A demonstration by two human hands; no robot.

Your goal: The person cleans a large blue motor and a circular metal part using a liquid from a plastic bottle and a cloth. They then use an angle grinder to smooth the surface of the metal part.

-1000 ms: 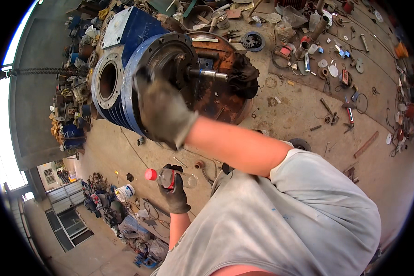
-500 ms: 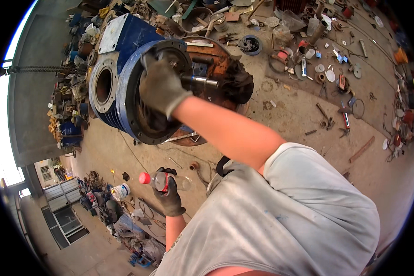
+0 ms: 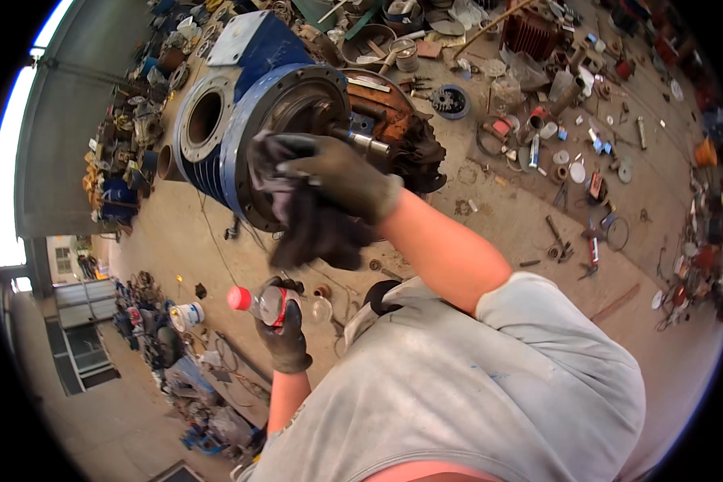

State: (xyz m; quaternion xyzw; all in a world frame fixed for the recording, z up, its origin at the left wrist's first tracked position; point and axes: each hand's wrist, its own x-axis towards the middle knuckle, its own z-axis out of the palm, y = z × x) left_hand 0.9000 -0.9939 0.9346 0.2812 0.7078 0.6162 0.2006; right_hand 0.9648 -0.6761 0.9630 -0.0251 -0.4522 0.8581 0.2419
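Upper centre, the right hand [image 3: 344,173] clamps its fingers on a dark rag [image 3: 315,231] before the uncovered blue housing [image 3: 234,136]; below, the left hand [image 3: 283,339] grips a capped bottle [image 3: 268,304]; what remains is unclear.

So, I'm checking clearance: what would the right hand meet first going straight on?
Beyond its crumpled dark cloth, the right hand would probably meet the blue round metal flange; depth is unclear.

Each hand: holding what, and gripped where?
Left hand: clear bottle, gripped around the middle of its body. Right hand: dark cloth, bunched at its upper part, the rest hanging below.
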